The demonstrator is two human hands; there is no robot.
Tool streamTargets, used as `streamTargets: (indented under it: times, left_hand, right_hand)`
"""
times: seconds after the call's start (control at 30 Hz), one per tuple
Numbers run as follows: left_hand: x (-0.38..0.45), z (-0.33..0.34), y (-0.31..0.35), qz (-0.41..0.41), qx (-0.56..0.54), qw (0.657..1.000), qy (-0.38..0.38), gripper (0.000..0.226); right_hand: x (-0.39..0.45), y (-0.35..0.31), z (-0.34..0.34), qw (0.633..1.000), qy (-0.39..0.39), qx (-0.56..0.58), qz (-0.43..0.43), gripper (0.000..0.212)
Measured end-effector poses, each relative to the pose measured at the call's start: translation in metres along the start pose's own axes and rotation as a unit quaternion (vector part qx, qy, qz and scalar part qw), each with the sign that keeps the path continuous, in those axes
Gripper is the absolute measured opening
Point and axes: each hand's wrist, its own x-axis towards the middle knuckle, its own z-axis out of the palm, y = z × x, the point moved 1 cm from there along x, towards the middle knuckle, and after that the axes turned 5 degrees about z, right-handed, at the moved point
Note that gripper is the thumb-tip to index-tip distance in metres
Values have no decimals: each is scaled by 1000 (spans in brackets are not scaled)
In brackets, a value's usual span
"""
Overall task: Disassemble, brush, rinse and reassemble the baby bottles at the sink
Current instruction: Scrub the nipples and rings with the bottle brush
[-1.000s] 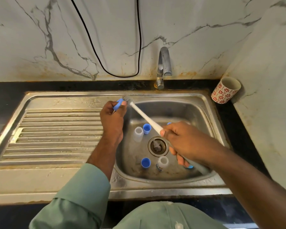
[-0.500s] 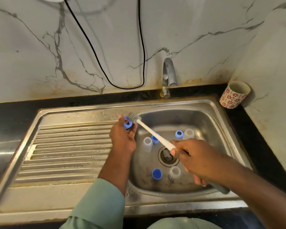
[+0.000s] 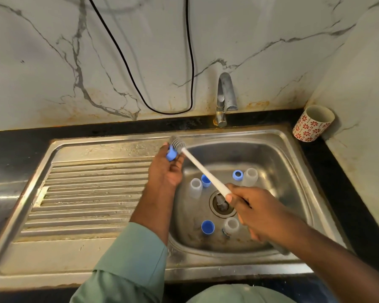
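left hand (image 3: 165, 171) pinches a blue ring (image 3: 171, 154) at frame centre. right hand (image 3: 253, 212) grips the brush (image 3: 202, 169), bristles touching the ring.

A red-flowered white cup (image 3: 312, 124) stood on the black worktop (image 3: 341, 178) in the corner, far off to the right of the hands and beyond them. A black cable (image 3: 192, 62) hung in a loop down the marble-veined wall (image 3: 53, 62) behind the hands, its lowest bend just above the worktop's back strip. Rust-coloured stains marked the wall's foot. A green sleeve (image 3: 131, 265) showed nearest the camera.
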Motion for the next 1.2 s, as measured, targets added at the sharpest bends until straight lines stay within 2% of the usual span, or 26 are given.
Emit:
streamTargets:
  times: [0.07, 0.13, 0.2, 0.3, 0.4, 0.47, 0.6, 0.7, 0.83, 0.93, 1.0, 1.07, 1.2]
  left_hand:
    - [7, 1, 3, 21, -24, 999, 13, 7]
    - [5, 2, -4, 29, -7, 1000, 6, 16]
    - [-1, 7, -6, 29, -6, 1000, -8, 15]
    - [7, 7, 6, 68, -67, 995, 39, 25]
    - [5, 9, 4, 95, -6, 995, 23, 37]
    - [4, 11, 3, 94, 36, 995, -8, 33]
    - [15, 13, 12, 78, 4, 997, -24, 15]
    - [14, 17, -2, 59, 24, 998, -29, 26]
    - [27, 16, 2, 53, -26, 998, 37, 37]
    - [20, 20, -4, 0, 46, 999, -19, 35]
    - [10, 21, -11, -34, 100, 993, -46, 25]
    - [11, 19, -8, -31, 132, 989, -53, 10]
    - [20, 11, -2, 13, 116, 991, -60, 23]
  right_hand:
    - [-6, -1, 2, 1000, -22, -8, 7, 23]
    - [0, -7, 1, 1000, -13, -3, 13, 27]
    - [5, -14, 0, 1000, -2, -8, 12, 29]
    - [0, -15, 1, 999, -24, -37, 15, 30]
    - [1, -17, -2, 999, -28, -24, 19, 28]
    - [5, -21, -2, 1000, -15, -23, 14, 27]
    - [1, -19, 5, 998, -19, -49, 19, 27]
    - [12, -24, 4, 999, 1, -31, 15, 27]
    - [6, -20, 5, 998, -21, -62, 23, 32]
    - [6, -23, 2, 999, 0, -33, 24, 27]
    - [13, -25, -1, 1000, 19, -13, 17, 24]
    - [13, -21, -4, 1000, 17, -8, 18, 25]
    - [-1, -11, -9, 999, 8, -7, 33, 25]
